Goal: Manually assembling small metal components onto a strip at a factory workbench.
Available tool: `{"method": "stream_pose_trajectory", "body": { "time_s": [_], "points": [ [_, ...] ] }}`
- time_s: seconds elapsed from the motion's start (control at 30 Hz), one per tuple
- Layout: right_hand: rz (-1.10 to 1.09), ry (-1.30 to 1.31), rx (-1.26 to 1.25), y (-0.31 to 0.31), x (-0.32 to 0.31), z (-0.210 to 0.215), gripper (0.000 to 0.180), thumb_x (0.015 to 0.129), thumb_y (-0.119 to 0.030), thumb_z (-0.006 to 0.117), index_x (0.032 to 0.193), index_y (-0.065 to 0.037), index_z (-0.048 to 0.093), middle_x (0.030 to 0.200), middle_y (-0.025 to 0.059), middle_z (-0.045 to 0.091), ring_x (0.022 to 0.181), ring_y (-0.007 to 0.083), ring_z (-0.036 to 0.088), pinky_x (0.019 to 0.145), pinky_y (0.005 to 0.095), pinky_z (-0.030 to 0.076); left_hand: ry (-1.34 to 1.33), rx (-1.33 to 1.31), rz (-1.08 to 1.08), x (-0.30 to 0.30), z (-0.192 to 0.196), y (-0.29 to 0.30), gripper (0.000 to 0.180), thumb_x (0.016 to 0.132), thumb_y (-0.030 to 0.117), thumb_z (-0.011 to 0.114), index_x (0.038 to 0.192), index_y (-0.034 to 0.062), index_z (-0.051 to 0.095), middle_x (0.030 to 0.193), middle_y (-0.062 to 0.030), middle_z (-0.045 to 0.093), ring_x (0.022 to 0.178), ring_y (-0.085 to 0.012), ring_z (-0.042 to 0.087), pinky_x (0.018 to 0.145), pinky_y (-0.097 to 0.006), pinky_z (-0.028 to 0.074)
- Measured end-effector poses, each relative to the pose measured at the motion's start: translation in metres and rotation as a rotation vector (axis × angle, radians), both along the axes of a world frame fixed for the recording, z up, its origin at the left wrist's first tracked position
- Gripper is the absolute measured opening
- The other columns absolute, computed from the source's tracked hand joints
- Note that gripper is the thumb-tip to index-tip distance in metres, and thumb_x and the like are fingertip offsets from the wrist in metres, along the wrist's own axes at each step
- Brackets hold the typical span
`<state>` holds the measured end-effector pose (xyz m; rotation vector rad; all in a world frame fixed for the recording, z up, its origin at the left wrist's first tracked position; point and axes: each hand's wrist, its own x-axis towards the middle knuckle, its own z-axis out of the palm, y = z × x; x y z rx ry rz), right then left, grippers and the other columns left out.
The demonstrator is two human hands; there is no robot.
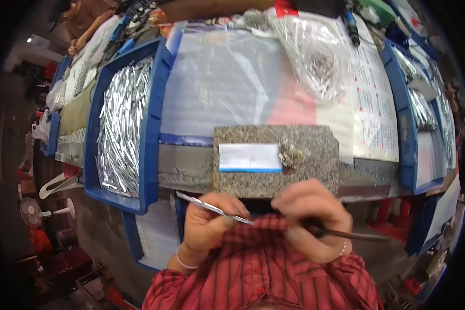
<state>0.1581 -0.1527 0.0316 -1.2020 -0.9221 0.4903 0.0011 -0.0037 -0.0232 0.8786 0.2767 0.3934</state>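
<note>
A slim, shiny silver metal piece is pinched between the thumb and fingers of my left hand. It slants from upper left to lower right, in front of the stone block. My right hand, slightly blurred, is curled around a dark, thin rod-like tool that sticks out to the right; its kind I cannot make out. The speckled granite block lies just beyond both hands. On it are a white pad with a blue edge and a small heap of tiny metal parts.
A blue bin full of silver metal pieces stands at left. Another blue bin with wrapped metal pieces is at right. A clear bag of small parts lies on the far table, left of a power screwdriver. Another person's hand shows far left.
</note>
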Motion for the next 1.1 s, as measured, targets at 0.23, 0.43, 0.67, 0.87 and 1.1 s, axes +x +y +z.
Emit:
{"method": "stream_pose_trajectory", "body": {
  "time_s": [0.23,0.43,0.67,0.87,1.1],
  "points": [
    [0.008,-0.03,-0.258,-0.014,-0.017,-0.031,0.015,0.085,-0.007,0.073,0.096,0.0,0.065,0.078,0.0082,0.065,0.062,0.0136,0.061,0.055,0.0253,0.048,-0.025,0.337,-0.135,0.026,-0.001,-0.01,0.012,0.084,-0.002,0.07,0.095,0.0013,0.069,0.09,-0.0065,0.061,0.081,-0.0155,0.058,0.072,-0.027,0.046],
    [0.032,0.113,-0.284,-0.02,-0.008,-0.035,0.008,0.087,-0.004,0.07,0.092,0.0,0.065,0.079,0.0067,0.066,0.065,0.0097,0.064,0.057,0.0236,0.049,-0.065,0.325,0.025,0.017,-0.001,0.0,0.012,0.089,0.002,0.066,0.099,-0.0032,0.067,0.096,-0.0121,0.062,0.084,-0.0177,0.061,0.075,-0.027,0.05],
    [0.132,0.271,-0.441,-0.021,-0.01,-0.027,0.009,0.087,-0.005,0.07,0.092,0.001,0.065,0.077,0.006,0.066,0.068,0.0089,0.064,0.059,0.024,0.049,-0.103,-0.031,-0.013,0.014,-0.011,0.001,0.015,0.091,0.005,0.065,0.103,-0.0048,0.064,0.103,-0.0158,0.063,0.083,-0.0191,0.065,0.076,-0.03,0.053],
    [-0.004,-0.08,-0.551,-0.021,0.025,-0.018,0.011,0.087,-0.006,0.069,0.094,0.001,0.065,0.079,0.0068,0.067,0.07,0.0117,0.064,0.063,0.0254,0.05,-0.113,0.16,0.02,0.001,-0.014,0.012,0.014,0.091,0.007,0.066,0.098,-0.0049,0.063,0.096,-0.0162,0.064,0.079,-0.0203,0.065,0.073,-0.031,0.055],
    [-0.512,-0.379,-0.593,0.002,0.142,-0.025,0.013,0.087,-0.009,0.066,0.093,0.002,0.065,0.076,0.0061,0.066,0.064,0.0087,0.058,0.06,0.0244,0.045,-0.085,0.013,0.088,-0.009,-0.023,0.019,0.021,0.093,0.014,0.064,0.098,-0.006,0.063,0.091,-0.0165,0.063,0.076,-0.0217,0.064,0.066,-0.033,0.056]
  ]
}}
